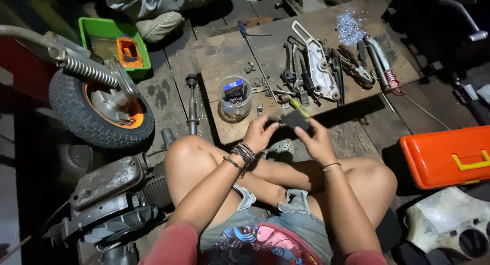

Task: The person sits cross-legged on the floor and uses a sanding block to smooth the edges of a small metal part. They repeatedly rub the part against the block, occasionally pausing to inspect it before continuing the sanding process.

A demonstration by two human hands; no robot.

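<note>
Small dark part (296,120), seemingly pinched between left hand (260,134) and right hand (315,141).

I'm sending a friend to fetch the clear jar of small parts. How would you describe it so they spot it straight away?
Start at the wooden board on the floor in front of the seated person, covered with tools. At its near left corner, just ahead of the person's left hand, stands the clear jar. It is the only see-through round container there, with a small blue box inside, while its neighbours are flat metal tools.

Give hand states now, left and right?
Left hand: closed on one end of the small dark part.
Right hand: closed on the same part.
</note>
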